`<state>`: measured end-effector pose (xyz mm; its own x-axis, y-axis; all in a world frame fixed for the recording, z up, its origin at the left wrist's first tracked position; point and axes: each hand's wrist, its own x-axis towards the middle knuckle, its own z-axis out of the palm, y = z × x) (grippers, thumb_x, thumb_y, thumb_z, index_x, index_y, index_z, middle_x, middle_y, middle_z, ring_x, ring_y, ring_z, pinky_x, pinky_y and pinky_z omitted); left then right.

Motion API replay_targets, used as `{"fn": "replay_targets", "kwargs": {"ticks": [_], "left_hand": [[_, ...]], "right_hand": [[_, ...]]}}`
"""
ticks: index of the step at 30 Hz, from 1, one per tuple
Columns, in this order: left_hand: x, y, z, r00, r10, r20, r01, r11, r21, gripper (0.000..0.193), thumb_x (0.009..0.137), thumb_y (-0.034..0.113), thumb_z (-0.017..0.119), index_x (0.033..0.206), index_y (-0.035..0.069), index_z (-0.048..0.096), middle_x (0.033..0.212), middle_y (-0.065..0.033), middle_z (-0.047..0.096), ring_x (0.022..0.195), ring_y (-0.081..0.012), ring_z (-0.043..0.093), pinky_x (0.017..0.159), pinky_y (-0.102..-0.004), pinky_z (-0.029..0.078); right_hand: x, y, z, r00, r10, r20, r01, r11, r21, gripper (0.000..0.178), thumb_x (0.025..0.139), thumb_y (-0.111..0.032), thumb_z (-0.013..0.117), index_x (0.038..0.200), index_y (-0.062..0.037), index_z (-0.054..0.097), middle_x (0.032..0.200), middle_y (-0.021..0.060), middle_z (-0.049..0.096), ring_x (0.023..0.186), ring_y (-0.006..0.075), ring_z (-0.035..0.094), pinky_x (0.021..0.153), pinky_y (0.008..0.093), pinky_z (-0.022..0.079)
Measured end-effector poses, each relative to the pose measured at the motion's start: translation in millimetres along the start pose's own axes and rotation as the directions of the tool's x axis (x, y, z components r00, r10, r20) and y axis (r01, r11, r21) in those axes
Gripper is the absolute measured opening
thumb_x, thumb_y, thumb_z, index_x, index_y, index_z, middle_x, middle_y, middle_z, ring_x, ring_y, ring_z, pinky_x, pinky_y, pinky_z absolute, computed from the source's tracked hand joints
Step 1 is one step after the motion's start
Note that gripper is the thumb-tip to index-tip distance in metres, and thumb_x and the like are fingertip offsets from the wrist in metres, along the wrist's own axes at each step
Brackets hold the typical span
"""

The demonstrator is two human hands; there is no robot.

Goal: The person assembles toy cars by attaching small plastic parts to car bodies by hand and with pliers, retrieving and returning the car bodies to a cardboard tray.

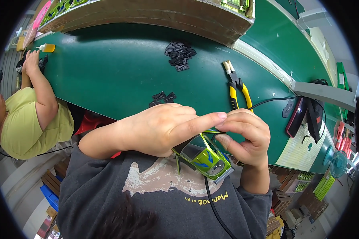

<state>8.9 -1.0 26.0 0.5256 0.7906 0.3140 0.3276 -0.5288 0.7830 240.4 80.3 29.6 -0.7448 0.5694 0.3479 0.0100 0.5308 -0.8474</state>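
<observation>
A shiny green toy car [207, 159] with dark windows and blue marks on its body is held close in front of my chest, tilted. One of its doors appears to stand out from the body. My left hand [165, 129] is closed round the far side of the car, its index finger stretched across toward the right fingertips. Beside the same end of the car, my right hand [245, 135] has its thumb and index finger bent in a pinch. Whatever lies between those fingertips is hidden. Pliers [238, 85] with yellow and black handles lie just beyond my right hand.
Small black parts lie in a larger pile [179, 55] and a smaller one [162, 98] on the green table [107, 71]. A cardboard box [147, 18] stands at the back. A phone [295, 117] and a cable are at right. Left, a co-worker [28, 115] sits near a yellow bottle [48, 47].
</observation>
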Motion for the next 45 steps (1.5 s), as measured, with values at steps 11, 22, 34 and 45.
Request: {"fn": "replay_targets", "kwargs": {"ticks": [11, 22, 34, 45], "left_hand": [[-9, -8, -4, 0.992, -0.113, -0.058, 0.119, 0.988, 0.097, 0.094, 0.065, 0.005, 0.082, 0.145, -0.003, 0.034, 0.092, -0.0136, 0.066, 0.078, -0.0304, 0.065, 0.071, -0.0388, 0.052], [-27, -22, -8, 0.978, -0.085, -0.188, 0.129, 0.963, 0.235, 0.084, 0.069, -0.006, 0.073, 0.144, -0.002, 0.034, 0.094, -0.0143, 0.066, 0.079, -0.0308, 0.065, 0.072, -0.0392, 0.051], [-29, -21, -12, 0.955, 0.024, -0.294, 0.058, 0.962, 0.268, 0.075, 0.072, 0.001, 0.076, 0.14, 0.003, 0.043, 0.086, -0.011, 0.062, 0.074, -0.0279, 0.062, 0.069, -0.0387, 0.049], [-18, -34, -32, 0.99, 0.076, -0.12, 0.03, 0.715, 0.698, 0.057, 0.077, 0.002, 0.065, 0.132, -0.002, 0.049, 0.095, -0.0117, 0.065, 0.08, -0.0248, 0.063, 0.066, -0.0344, 0.052]], "right_hand": [[-11, 33, -18, 0.904, 0.335, -0.265, -0.424, 0.777, -0.465, 0.042, 0.067, -0.022, 0.087, 0.097, -0.0006, 0.065, 0.117, 0.0195, 0.064, 0.111, 0.0336, 0.061, 0.094, 0.0409, 0.049], [-27, 70, -3, 0.851, 0.459, -0.256, -0.488, 0.511, -0.707, 0.027, 0.075, -0.019, 0.079, 0.079, 0.0036, 0.065, 0.118, 0.0225, 0.056, 0.108, 0.0386, 0.056, 0.091, 0.0444, 0.048], [-5, 43, -44, 0.851, 0.463, -0.249, -0.163, 0.683, 0.712, 0.049, 0.083, -0.005, 0.057, 0.129, 0.0028, 0.044, 0.138, 0.0252, 0.045, 0.1, 0.0268, 0.057, 0.084, 0.0418, 0.051], [-23, -68, -24, 0.565, 0.639, 0.523, -0.717, 0.066, 0.694, 0.115, 0.054, -0.044, 0.085, 0.145, 0.0048, 0.034, 0.127, 0.0165, 0.049, 0.094, 0.0163, 0.051, 0.08, 0.0273, 0.043]]}}
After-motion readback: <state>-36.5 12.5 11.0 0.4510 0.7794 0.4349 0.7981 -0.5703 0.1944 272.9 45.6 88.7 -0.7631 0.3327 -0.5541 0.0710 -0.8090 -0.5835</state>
